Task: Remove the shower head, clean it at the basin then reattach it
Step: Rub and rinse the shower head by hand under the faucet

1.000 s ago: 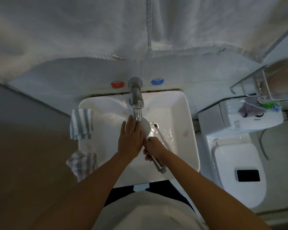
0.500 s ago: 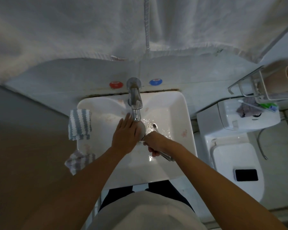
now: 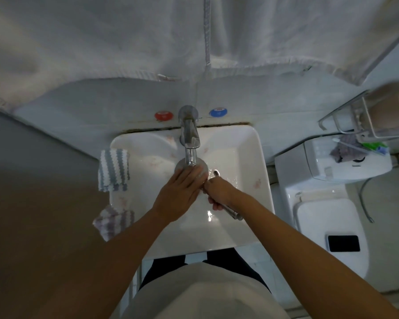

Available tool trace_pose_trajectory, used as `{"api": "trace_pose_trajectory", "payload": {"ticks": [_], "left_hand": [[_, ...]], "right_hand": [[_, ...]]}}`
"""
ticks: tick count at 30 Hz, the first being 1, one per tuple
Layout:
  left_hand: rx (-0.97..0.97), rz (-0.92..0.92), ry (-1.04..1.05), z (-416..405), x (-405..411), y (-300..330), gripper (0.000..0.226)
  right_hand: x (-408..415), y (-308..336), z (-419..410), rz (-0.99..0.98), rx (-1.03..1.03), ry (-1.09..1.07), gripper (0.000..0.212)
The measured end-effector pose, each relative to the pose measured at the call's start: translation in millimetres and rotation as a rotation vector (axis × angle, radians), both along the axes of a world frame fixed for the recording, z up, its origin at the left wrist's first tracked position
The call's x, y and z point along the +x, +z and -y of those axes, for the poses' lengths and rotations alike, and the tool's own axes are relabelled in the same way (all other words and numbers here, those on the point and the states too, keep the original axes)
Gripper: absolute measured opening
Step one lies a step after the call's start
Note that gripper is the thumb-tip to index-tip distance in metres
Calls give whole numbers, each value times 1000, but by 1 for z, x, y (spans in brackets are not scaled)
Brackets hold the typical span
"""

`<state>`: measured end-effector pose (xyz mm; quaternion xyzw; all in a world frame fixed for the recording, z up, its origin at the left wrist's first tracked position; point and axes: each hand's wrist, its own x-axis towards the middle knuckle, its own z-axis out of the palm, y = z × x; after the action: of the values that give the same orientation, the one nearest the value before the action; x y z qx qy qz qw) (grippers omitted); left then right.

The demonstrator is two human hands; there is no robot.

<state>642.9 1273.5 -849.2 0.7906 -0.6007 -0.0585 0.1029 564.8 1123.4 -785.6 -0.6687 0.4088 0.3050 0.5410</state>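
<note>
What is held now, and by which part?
The right hand grips the shower head by its handle; the left hand lies flat on its face.

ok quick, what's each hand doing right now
Left hand: open, straight fingers pressed flat on the shower head under the tap.
Right hand: closed, gripping the shower head's handle.

A blue-and-white striped cloth (image 3: 113,169) hangs left of centre, with a crumpled grey-striped rag (image 3: 114,221) below it. At the right I see a white toilet (image 3: 329,217), a black phone (image 3: 343,243) lying on its lid. White towels (image 3: 148,42) hang across the top.
</note>
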Motion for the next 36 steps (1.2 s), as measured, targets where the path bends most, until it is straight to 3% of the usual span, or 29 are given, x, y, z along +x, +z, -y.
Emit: {"api": "trace_pose_trajectory", "payload": {"ticks": [2,5,12,16,19,23,26,30,36], "left_hand": [[-2,46,36,4,3,6,47],[35,30,259,12,4,8,50],[13,-73,386,5,-5,2,50],[-67,-300,406,-7,-33,2,56],[-136,-484,494,-16,-53,7,54],[-304,-608,793,-15,-54,36,18],[-510,-736,949,-4,-34,77,18],[-726,-866,940,19,-4,141,32],[-623,-1103,829,36,15,173,24]], "right_hand": [[-5,2,-3,14,-17,75,28],[-9,2,-7,56,13,93,31],[-7,7,-3,33,131,-134,24],[-10,2,-4,57,126,-283,25],[-16,-6,-2,82,60,-272,26],[-29,-14,-2,113,-1,-203,25],[-38,-18,0,145,-29,-199,23],[-47,-22,3,180,-42,-233,22],[-53,-24,7,224,-75,-256,28]]}}
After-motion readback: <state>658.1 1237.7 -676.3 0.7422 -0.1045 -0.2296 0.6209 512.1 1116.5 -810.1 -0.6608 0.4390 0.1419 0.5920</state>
